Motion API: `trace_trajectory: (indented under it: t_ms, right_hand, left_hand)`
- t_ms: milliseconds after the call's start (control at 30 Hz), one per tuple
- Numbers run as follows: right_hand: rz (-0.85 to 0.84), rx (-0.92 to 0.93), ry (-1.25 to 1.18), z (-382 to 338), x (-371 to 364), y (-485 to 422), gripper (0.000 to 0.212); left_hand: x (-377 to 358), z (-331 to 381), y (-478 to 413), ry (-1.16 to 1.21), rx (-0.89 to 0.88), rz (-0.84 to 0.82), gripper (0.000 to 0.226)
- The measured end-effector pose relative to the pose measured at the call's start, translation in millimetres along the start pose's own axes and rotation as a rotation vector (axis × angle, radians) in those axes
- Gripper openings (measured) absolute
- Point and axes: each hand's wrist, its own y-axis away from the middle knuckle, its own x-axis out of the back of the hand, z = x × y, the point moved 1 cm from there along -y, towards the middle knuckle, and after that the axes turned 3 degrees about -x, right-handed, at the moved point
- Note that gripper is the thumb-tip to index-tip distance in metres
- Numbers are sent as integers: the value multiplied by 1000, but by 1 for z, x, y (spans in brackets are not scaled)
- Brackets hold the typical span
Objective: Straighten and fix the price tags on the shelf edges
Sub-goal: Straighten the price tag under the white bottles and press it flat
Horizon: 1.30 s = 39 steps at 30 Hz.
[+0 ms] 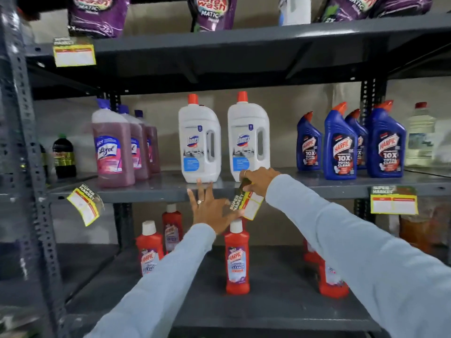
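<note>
A: What holds the stock here?

B: A grey metal rack. Its slotted upright runs from 11 o'clock down to 7 o'clock, punched with holes all the way.

A: And the boards?

B: Three show: the top shelf at 12 o'clock, the middle shelf across the centre, the bottom shelf at 6 o'clock (all the same dull grey).

A: Behind them?

B: A plain beige wall, seen between the boards. Another perforated post stands at 2 o'clock.

A: The light?

B: Soft and even; the underside of the top shelf lies in shadow.
</note>
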Motion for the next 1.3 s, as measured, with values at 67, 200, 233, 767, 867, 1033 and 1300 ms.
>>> trace_trajectory:
  t_ms: [67, 200, 233, 767, 867, 1033, 1300]
  right_hand:
    - [4, 8, 0, -6, 7, -1, 31]
    - [63, -54, -82, -9, 8, -2, 25]
    - [73, -85, -113, -8, 8, -2, 25]
    - [104, -359, -660, 12, -19, 22, 18]
    - [143, -451, -801, 10, -16, 20, 34]
    - [190, -520, -838, 7, -19, 15, 34]
    - [220, -570, -676, 11, -18, 6, 33]
  left_hand:
    - [-1, 8, -3, 110, 44, 20, 40]
    - [-5, 6, -6, 235, 46, 88, 20]
    - [-5, 2, -6, 252, 32, 105, 18]
    - [35, -24, -16, 99, -187, 52, 27]
    - [46, -22, -26, 125, -128, 32, 32]
    - [48, -18, -33, 73, -78, 39, 37]
    - [40, -15, -40, 19, -11, 86, 36]
